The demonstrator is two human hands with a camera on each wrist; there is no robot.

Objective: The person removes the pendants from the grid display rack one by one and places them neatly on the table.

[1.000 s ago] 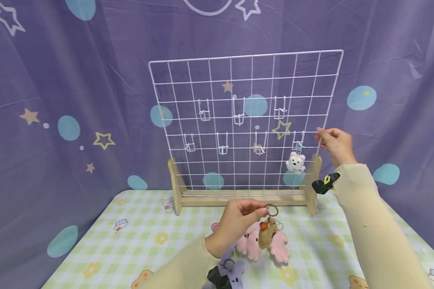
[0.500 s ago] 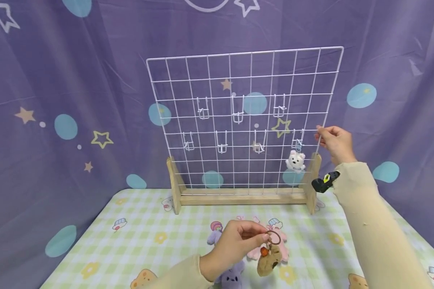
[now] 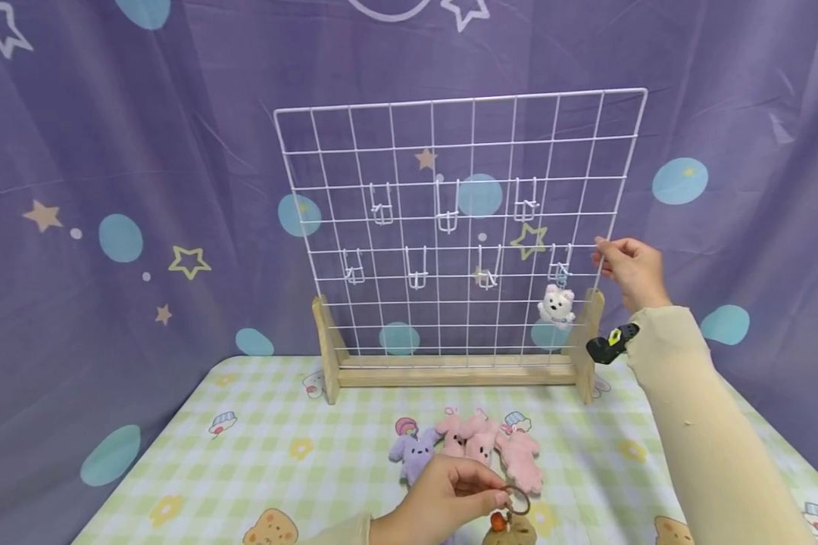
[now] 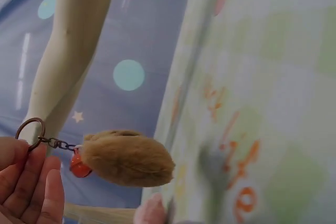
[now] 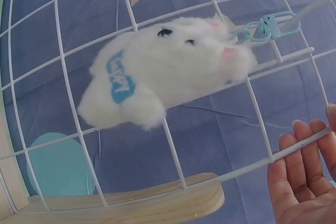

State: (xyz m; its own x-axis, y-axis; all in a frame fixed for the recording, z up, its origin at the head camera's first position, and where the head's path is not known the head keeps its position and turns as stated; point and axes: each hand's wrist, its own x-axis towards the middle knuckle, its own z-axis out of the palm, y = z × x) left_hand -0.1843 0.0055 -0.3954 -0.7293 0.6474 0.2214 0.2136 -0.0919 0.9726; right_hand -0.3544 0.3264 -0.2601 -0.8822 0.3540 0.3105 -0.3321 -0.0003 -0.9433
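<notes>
My left hand [image 3: 446,496], low at the front, pinches the metal key ring [image 4: 44,129] of a brown plush keychain [image 4: 128,158]. An orange-red bell [image 4: 80,167] hangs beside the plush on its short chain. In the head view the frame's bottom edge cuts off part of the plush. My right hand [image 3: 634,271] holds the right side wire of a white wire grid [image 3: 473,99], fingers behind it in the right wrist view. Close by, a white bear plush keychain [image 5: 173,66] hangs from a hook on the grid by its light blue clasp [image 5: 270,27].
Several white hooks, such as one in the lower row [image 3: 418,278], sit on the grid in two rows. A wooden stand [image 3: 457,376] bears the grid. Pink plush keychains [image 3: 520,460] and a purple one [image 3: 417,452] lie on the checked tablecloth [image 3: 245,462] behind my left hand.
My left hand has come down toward the front with the brown plush keychain, uncovering more of the pink and purple plushes. The right hand keeps its place on the grid.
</notes>
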